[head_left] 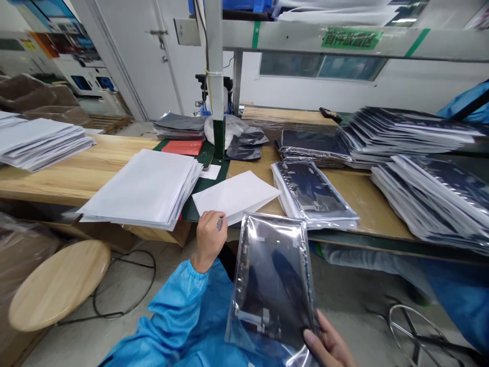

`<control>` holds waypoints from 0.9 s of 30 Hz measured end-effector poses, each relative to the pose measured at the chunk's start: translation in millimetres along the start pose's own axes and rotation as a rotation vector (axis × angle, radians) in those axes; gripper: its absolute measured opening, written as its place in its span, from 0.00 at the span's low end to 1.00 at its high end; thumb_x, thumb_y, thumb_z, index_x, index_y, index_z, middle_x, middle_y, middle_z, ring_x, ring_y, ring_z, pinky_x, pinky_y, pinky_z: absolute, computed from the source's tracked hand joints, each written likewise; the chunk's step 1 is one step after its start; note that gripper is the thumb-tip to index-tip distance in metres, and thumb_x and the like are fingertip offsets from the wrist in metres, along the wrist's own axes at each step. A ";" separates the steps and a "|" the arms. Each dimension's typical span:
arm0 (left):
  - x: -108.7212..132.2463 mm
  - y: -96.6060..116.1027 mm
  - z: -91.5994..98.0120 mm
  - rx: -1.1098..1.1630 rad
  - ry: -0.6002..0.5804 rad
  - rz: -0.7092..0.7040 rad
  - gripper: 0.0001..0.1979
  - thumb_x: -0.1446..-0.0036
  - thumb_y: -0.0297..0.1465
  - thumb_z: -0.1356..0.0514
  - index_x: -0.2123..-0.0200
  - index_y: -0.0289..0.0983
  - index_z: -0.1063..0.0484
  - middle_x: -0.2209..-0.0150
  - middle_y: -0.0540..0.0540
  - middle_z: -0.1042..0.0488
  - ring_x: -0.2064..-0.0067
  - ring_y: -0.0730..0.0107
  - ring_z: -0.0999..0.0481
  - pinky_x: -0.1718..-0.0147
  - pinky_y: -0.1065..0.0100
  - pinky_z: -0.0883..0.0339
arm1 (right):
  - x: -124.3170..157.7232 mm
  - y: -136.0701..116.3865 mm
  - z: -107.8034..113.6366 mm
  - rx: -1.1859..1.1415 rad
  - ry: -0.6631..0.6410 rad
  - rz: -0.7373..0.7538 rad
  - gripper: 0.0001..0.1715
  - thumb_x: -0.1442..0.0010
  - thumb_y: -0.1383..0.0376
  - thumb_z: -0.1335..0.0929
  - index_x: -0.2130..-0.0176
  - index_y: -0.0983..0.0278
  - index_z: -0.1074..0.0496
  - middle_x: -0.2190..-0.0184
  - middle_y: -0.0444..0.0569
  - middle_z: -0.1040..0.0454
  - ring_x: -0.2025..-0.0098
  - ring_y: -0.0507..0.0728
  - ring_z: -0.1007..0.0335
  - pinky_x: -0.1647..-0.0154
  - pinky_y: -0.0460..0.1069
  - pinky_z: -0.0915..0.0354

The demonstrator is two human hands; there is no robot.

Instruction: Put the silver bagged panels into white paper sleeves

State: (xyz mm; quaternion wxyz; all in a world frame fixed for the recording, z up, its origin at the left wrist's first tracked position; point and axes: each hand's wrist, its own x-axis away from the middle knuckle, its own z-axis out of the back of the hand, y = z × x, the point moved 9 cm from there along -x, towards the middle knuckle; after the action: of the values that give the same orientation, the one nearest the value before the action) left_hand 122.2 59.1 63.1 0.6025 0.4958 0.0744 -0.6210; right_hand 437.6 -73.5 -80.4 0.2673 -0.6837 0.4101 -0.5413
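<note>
In my right hand (330, 341) is a dark flat panel in a clear plastic bag (273, 280), gripped at its lower right corner with the thumb on top. Silvery strips and small parts show through the shiny film. My left hand (211, 237) is closed, its fingers pinching the near edge of a white sheet (237, 193) that lies slightly folded on the bench. Left of that sheet rests a stack of white sheets (141, 188). To its right, another bagged dark panel (311, 188) lies on top of white sleeves.
More stacks of panels and white sleeves (439, 199) fill the bench's right side. A metal post (214, 76) rises behind the white sheet, beside a red pad (182, 147). A round wooden stool (59, 285) stands at lower left. Blue sleeves of another person show at right.
</note>
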 end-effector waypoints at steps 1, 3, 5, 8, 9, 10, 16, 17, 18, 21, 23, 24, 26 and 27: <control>3.6 2.2 0.7 0.004 0.019 -0.031 0.08 0.43 0.23 0.44 0.68 0.38 0.27 0.69 0.46 0.24 0.64 0.63 0.26 0.60 0.62 0.33 | 0.6 -0.8 -3.5 -0.005 -0.007 0.003 0.32 0.54 0.53 0.21 0.51 0.59 0.22 0.60 0.57 0.18 0.60 0.68 0.20 0.57 0.59 0.25; 11.6 4.4 2.2 0.011 0.049 -0.078 0.09 0.42 0.22 0.45 0.66 0.38 0.26 0.68 0.45 0.23 0.63 0.63 0.25 0.59 0.61 0.33 | 2.9 -3.1 -12.6 -0.037 -0.011 0.020 0.30 0.52 0.53 0.21 0.50 0.59 0.22 0.59 0.56 0.18 0.58 0.67 0.21 0.55 0.58 0.26; 20.6 3.0 3.3 0.027 0.062 -0.101 0.11 0.41 0.22 0.46 0.65 0.39 0.25 0.67 0.46 0.23 0.63 0.63 0.25 0.58 0.60 0.32 | 5.3 -4.6 -25.4 -0.080 -0.015 0.038 0.27 0.49 0.54 0.23 0.50 0.58 0.23 0.58 0.55 0.18 0.56 0.67 0.21 0.54 0.58 0.27; 34.1 -5.7 8.0 0.056 0.084 -0.083 0.12 0.43 0.21 0.46 0.62 0.39 0.26 0.65 0.45 0.23 0.59 0.62 0.25 0.55 0.58 0.31 | 5.5 -3.8 -48.0 -0.150 -0.028 0.074 0.27 0.46 0.55 0.24 0.48 0.59 0.25 0.58 0.55 0.18 0.53 0.67 0.22 0.51 0.59 0.29; 38.3 -10.5 11.5 0.052 0.105 -0.060 0.12 0.44 0.21 0.45 0.60 0.39 0.26 0.63 0.44 0.24 0.58 0.61 0.25 0.54 0.58 0.31 | 4.7 -2.7 -55.4 -0.173 -0.029 0.092 0.28 0.46 0.55 0.24 0.47 0.59 0.26 0.58 0.55 0.18 0.53 0.67 0.23 0.50 0.59 0.29; 42.2 -16.4 15.8 0.035 0.136 -0.025 0.13 0.45 0.22 0.44 0.58 0.38 0.26 0.60 0.42 0.25 0.56 0.60 0.26 0.53 0.57 0.31 | 3.6 -0.9 -62.8 -0.193 -0.029 0.111 0.29 0.45 0.55 0.24 0.46 0.59 0.27 0.57 0.55 0.18 0.52 0.66 0.23 0.49 0.59 0.30; 63.4 -67.1 27.9 -0.018 0.230 0.284 0.18 0.51 0.29 0.38 0.55 0.35 0.29 0.67 0.47 0.31 0.64 0.65 0.28 0.61 0.63 0.30 | -3.0 18.2 -116.4 -0.276 -0.133 0.149 0.34 0.44 0.55 0.25 0.41 0.58 0.32 0.58 0.52 0.18 0.55 0.66 0.22 0.53 0.58 0.29; 66.6 -76.3 25.1 0.019 0.210 0.334 0.17 0.51 0.30 0.38 0.55 0.36 0.30 0.71 0.51 0.32 0.69 0.69 0.30 0.66 0.66 0.31 | -4.1 19.9 -125.3 -0.293 -0.170 0.156 0.34 0.44 0.55 0.25 0.41 0.57 0.32 0.58 0.52 0.19 0.55 0.66 0.22 0.54 0.57 0.28; 69.9 -85.0 22.1 0.061 0.187 0.382 0.17 0.52 0.30 0.38 0.56 0.36 0.30 0.74 0.54 0.34 0.73 0.72 0.32 0.71 0.70 0.33 | -5.5 21.0 -132.5 -0.302 -0.202 0.168 0.32 0.43 0.55 0.25 0.42 0.57 0.32 0.58 0.52 0.19 0.55 0.65 0.22 0.55 0.57 0.28; 79.6 -102.3 20.4 0.157 0.176 0.492 0.17 0.52 0.32 0.37 0.58 0.36 0.30 0.78 0.57 0.33 0.79 0.77 0.35 0.79 0.75 0.39 | -11.5 22.7 -142.2 -0.300 -0.222 0.210 0.29 0.41 0.56 0.26 0.43 0.57 0.33 0.58 0.51 0.19 0.59 0.63 0.22 0.59 0.54 0.27; 83.3 -104.0 25.2 0.197 0.206 0.495 0.15 0.52 0.33 0.36 0.60 0.36 0.29 0.77 0.55 0.30 0.78 0.76 0.32 0.79 0.76 0.38 | -15.9 22.3 -141.3 -0.301 -0.172 0.243 0.28 0.41 0.56 0.26 0.44 0.57 0.33 0.60 0.49 0.19 0.62 0.62 0.22 0.62 0.53 0.27; 84.2 -102.4 26.9 0.219 0.210 0.477 0.14 0.52 0.34 0.36 0.61 0.36 0.29 0.77 0.54 0.29 0.77 0.75 0.30 0.78 0.75 0.36 | -17.6 21.6 -140.2 -0.303 -0.137 0.259 0.27 0.41 0.56 0.26 0.45 0.57 0.32 0.61 0.48 0.19 0.63 0.61 0.22 0.64 0.52 0.27; 85.6 -96.5 27.9 0.256 0.197 0.426 0.12 0.52 0.36 0.36 0.64 0.36 0.27 0.75 0.51 0.26 0.75 0.73 0.27 0.76 0.74 0.34 | -20.2 19.4 -139.9 -0.307 -0.072 0.282 0.26 0.42 0.55 0.26 0.47 0.58 0.31 0.63 0.48 0.19 0.65 0.61 0.22 0.67 0.51 0.27; 86.9 -93.5 28.5 0.259 0.197 0.406 0.12 0.51 0.37 0.35 0.65 0.36 0.27 0.74 0.51 0.26 0.75 0.72 0.27 0.75 0.73 0.33 | -21.2 17.9 -140.8 -0.310 -0.049 0.291 0.25 0.42 0.54 0.26 0.48 0.58 0.31 0.63 0.48 0.19 0.65 0.61 0.22 0.68 0.51 0.27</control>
State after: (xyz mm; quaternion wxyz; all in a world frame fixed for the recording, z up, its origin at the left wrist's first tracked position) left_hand 49.2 5.4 -31.2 0.6361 0.6317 -0.0481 -0.4404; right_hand 296.0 -53.7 -67.8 0.2440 -0.6631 0.5762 -0.4109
